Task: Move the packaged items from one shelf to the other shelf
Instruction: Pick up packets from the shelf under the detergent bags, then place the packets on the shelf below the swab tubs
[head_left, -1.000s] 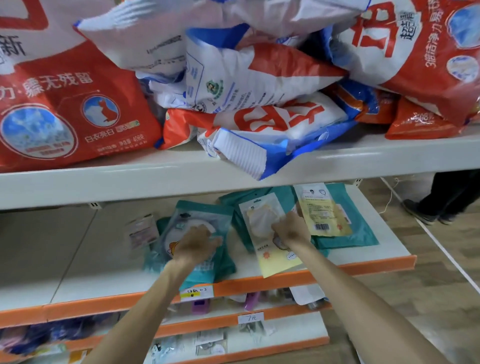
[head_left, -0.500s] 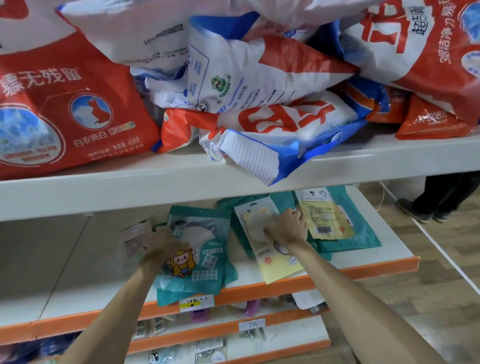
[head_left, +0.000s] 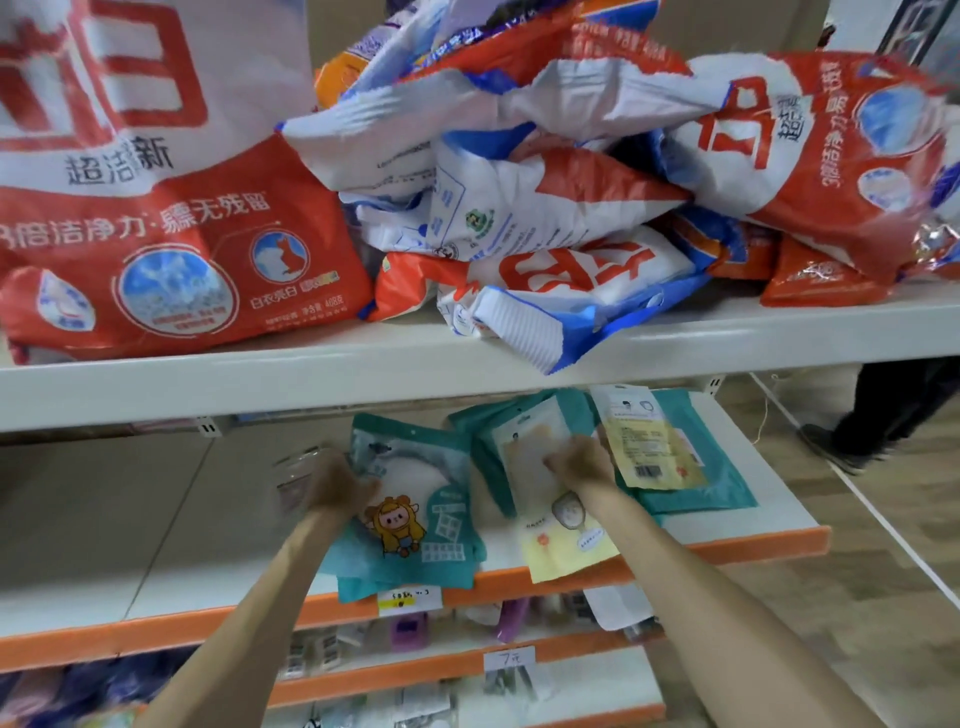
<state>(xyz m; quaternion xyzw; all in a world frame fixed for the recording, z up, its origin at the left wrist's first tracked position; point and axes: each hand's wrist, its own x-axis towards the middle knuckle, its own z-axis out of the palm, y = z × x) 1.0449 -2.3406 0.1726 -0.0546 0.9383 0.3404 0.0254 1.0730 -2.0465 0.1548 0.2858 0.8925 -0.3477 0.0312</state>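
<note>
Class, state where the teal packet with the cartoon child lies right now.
In the head view the teal packet lies on the upper orange-edged shelf, left of centre, between the left hand and the yellow-bottomed packet, overhanging the front edge.

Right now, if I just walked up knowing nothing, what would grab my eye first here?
The heap of big red-and-white bags crowding the upper shelf dominates, with one blue-edged bag hanging over its front lip. Below, two bare hands reach onto the orange-edged shelf: the left hand at the edge of a teal packet with a cartoon figure, the right hand on a pale yellow packet.
</note>
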